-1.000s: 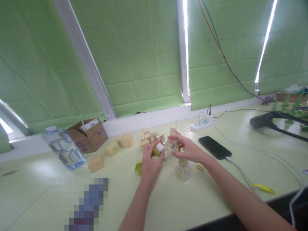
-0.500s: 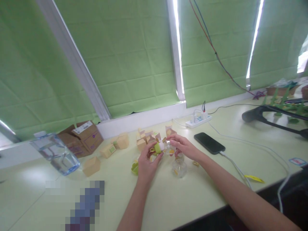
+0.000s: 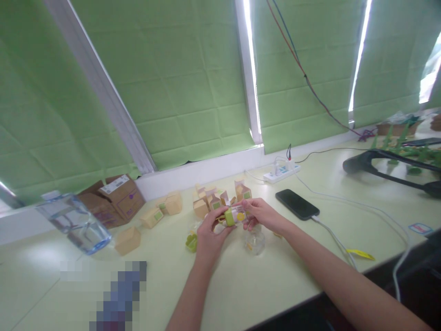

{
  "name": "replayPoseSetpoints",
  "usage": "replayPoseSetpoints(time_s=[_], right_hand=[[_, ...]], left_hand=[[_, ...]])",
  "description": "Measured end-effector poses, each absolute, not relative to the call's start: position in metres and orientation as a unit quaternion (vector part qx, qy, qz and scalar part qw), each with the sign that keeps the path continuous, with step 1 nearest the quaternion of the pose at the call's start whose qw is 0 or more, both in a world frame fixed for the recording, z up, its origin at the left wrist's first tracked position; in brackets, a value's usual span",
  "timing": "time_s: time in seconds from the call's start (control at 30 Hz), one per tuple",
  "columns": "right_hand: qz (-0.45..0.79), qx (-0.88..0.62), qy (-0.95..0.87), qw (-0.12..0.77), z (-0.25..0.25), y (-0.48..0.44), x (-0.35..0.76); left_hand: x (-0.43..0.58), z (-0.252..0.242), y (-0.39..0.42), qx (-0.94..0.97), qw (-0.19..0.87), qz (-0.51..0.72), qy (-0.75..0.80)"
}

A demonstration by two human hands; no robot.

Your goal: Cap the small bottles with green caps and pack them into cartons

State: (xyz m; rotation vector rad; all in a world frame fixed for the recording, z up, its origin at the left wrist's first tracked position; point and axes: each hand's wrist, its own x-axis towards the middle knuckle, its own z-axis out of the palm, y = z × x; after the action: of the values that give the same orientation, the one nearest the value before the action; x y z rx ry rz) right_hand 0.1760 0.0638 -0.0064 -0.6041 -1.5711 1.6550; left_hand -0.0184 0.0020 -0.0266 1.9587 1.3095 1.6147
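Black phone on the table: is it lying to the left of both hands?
No, the black phone lies on the table beyond the right hand, on the side away from the left hand.

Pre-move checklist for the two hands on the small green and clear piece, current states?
1. Left hand grips small green cap: ok.
2. Right hand holds small clear plastic container: ok.
3. Cap seated on container: cannot tell.
4. Second clear plastic jar on pale green table, apart from both hands: ok.
5. Black phone and its white cable apart from right forearm: ok.
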Motion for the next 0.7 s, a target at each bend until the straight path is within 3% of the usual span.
replayPoseSetpoints(time_s=[0.27, 0.5, 0.7], right_hand=[[0.656, -0.190, -0.648, 0.337, -0.003, 0.059, 0.182], [0.616, -0.197, -0.677, 0.353, -0.008, 0.067, 0.182], [0.650, -0.195, -0.644, 0.354, -0.014, 0.068, 0.179]], left_hand=[[-0.016, -0.021, -0.001, 0.664, 0.154, 0.582, 0.443], [-0.016, -0.018, -0.001, 0.598, 0.299, 0.597, 0.443], [-0.021, -0.023, 0.005, 0.615, 0.268, 0.619, 0.408]])
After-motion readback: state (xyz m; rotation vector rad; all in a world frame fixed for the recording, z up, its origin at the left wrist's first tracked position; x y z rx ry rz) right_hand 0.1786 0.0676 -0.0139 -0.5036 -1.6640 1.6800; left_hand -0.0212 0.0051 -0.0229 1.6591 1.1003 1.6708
